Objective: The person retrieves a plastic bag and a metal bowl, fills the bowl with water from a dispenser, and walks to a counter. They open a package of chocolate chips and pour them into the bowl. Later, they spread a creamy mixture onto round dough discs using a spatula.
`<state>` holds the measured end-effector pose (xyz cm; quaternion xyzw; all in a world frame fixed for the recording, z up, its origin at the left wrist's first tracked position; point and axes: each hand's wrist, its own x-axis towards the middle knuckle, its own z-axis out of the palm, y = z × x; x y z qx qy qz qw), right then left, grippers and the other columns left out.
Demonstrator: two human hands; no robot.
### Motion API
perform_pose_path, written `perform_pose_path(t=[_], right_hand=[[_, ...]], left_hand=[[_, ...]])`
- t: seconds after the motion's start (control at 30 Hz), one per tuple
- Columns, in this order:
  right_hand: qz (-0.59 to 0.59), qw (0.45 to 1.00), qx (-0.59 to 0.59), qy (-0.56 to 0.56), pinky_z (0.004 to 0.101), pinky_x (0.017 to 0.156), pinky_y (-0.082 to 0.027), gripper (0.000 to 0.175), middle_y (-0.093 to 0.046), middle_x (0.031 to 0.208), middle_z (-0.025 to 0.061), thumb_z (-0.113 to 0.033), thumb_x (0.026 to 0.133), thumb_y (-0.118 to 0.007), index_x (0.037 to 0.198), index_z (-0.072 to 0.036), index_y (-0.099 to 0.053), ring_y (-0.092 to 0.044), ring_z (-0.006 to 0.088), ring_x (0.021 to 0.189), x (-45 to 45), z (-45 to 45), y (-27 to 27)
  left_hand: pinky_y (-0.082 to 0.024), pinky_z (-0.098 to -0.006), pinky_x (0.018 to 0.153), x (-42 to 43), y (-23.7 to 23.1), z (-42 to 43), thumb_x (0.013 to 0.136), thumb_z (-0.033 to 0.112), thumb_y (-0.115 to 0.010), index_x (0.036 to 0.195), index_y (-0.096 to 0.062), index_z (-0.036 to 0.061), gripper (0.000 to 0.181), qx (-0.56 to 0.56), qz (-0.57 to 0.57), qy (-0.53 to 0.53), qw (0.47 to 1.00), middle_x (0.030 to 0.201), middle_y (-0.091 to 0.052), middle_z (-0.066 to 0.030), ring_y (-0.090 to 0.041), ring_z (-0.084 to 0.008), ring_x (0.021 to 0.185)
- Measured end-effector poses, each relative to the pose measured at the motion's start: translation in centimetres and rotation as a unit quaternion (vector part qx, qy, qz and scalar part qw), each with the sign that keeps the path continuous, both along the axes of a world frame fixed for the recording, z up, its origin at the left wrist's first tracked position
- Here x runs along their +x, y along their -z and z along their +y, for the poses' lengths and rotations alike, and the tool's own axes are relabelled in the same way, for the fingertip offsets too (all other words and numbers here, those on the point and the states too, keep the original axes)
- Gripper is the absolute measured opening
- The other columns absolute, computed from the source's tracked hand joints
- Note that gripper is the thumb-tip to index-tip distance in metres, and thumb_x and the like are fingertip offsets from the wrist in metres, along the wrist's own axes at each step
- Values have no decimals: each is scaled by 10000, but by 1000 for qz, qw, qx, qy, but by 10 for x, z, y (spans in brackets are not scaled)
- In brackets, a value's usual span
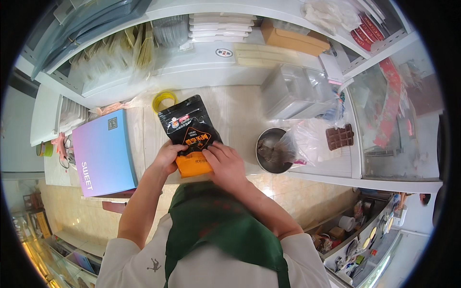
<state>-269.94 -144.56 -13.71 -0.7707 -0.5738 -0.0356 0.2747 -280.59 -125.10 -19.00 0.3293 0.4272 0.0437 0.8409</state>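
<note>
A black and orange pouch [194, 135] bearing writing lies on the light wood-look tabletop, near its front edge. My left hand [168, 155] grips the pouch's left side, the thumb over its front. My right hand [227, 163] rests on the lower right side, its fingers on the front face. The pouch's upper end points away from me and touches or nearly touches a roll of yellow tape [164, 100]. To the right stands a round metal bowl [264, 162] holding something brown, with a clear plastic bag [297, 144] partly over its rim.
A pink-blue box [104, 154] lies at the left. Clear plastic containers [293, 91] stand at the back right, near a brown segmented mold or slab [339, 137]. White shelves [205, 77] with packaging run along the back. Below right, an open drawer or bin [335, 230] holds assorted items.
</note>
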Motion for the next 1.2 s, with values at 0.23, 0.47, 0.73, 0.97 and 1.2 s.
perform_pose_path(t=[0.23,0.47,0.73,0.97,1.2], right_hand=[[258,925,-280,11,444,806,-543,545,-713,1044,162,-298,651,-757,1126,-52,-652,-690,335,945,31,21,7],[474,846,-243,-10,470,813,-541,566,-688,1019,235,-314,645,-774,1068,27,-617,-666,404,945,71,58,35],[125,973,68,180,467,877,-502,526,-609,1171,188,-201,778,-772,1216,-15,-548,-579,392,1052,21,21,-4],[235,951,31,197,460,930,-509,417,-613,1198,172,-160,813,-746,1185,-47,-591,-584,388,1129,-29,-47,-24],[322,875,88,350,381,806,-557,257,-686,1038,139,-134,853,-741,1069,-31,-647,-687,286,936,-48,-116,-14]], left_hand=[[-559,-448,899,-24,6,8,930,84,-565,1287,-542,20,363,12,101,7,995,1201,-634,-145,-671,-316,1034],[-332,-550,1150,-38,-34,-33,771,213,-769,1354,-551,74,638,804,-20,219,553,1427,-490,-188,-423,-406,1366],[-262,-565,1182,19,-3,-5,744,362,-828,1477,-465,123,853,825,-4,328,461,1575,-356,-147,-275,-393,1479],[-155,-566,1222,96,9,-8,817,446,-758,1558,-333,99,922,836,98,329,427,1617,-291,-174,-201,-379,1516],[-106,-555,1228,156,22,3,931,547,-577,1546,-345,47,826,855,83,278,430,1619,-277,-197,-162,-382,1528]])
